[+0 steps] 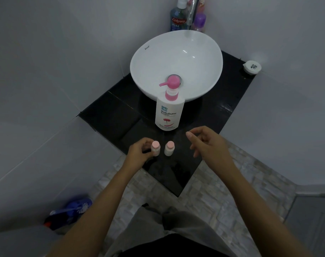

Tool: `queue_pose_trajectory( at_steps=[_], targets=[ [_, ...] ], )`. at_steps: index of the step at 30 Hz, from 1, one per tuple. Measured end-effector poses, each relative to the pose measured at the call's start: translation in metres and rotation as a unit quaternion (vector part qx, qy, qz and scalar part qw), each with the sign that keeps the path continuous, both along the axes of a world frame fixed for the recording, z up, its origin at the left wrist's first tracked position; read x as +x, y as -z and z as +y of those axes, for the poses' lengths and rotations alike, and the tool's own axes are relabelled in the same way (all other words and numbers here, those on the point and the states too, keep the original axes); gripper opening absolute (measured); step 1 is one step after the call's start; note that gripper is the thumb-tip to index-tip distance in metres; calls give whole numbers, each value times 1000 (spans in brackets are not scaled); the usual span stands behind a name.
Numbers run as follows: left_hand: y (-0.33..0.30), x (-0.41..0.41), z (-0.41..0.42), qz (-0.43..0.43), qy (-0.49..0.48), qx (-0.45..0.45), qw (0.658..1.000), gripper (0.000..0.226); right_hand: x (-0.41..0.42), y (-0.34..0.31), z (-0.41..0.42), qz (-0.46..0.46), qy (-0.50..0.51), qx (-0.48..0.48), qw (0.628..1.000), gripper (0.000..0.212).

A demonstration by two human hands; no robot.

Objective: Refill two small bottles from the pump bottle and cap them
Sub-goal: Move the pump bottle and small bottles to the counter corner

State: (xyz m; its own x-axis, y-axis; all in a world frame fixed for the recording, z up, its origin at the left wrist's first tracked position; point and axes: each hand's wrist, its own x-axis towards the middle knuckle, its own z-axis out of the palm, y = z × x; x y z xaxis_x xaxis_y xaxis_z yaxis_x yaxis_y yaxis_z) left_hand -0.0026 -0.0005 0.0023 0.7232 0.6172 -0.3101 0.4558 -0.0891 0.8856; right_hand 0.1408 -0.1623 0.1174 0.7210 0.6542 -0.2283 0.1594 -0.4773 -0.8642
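Two small bottles stand upright side by side near the front corner of the black counter (109, 115), both with pink caps on: the left small bottle (156, 148) and the right small bottle (169, 148), just apart from each other. The left hand (140, 152) grips the left small bottle, fingers curled around its side. The right hand (207, 142) hovers to the right of the bottles, fingers loosely spread and holding nothing, touching neither bottle. Behind the pair, the pump bottle (169, 111) stands upright, white body, pink pump head with the nozzle pointing left, set against the front of the white basin (176, 62). Behind the basin: a chrome tap (192, 12), a blue mouthwash bottle (178, 17) and a purple-capped bottle (200, 22). A round white container (252, 67) sits at the counter's far right corner.
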Motion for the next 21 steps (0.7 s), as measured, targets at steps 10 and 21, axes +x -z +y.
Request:
queue_pose_trajectory(
  at_steps=[10,21],
  targets=[
    [3,-3,10,-1,13,10,1000,53,2,11,0,0,-10,-30,999,22],
    [-61,53,72,-51,11,86,995,57,61,40,56,-43,-29,-58,997,55]
  ],
)
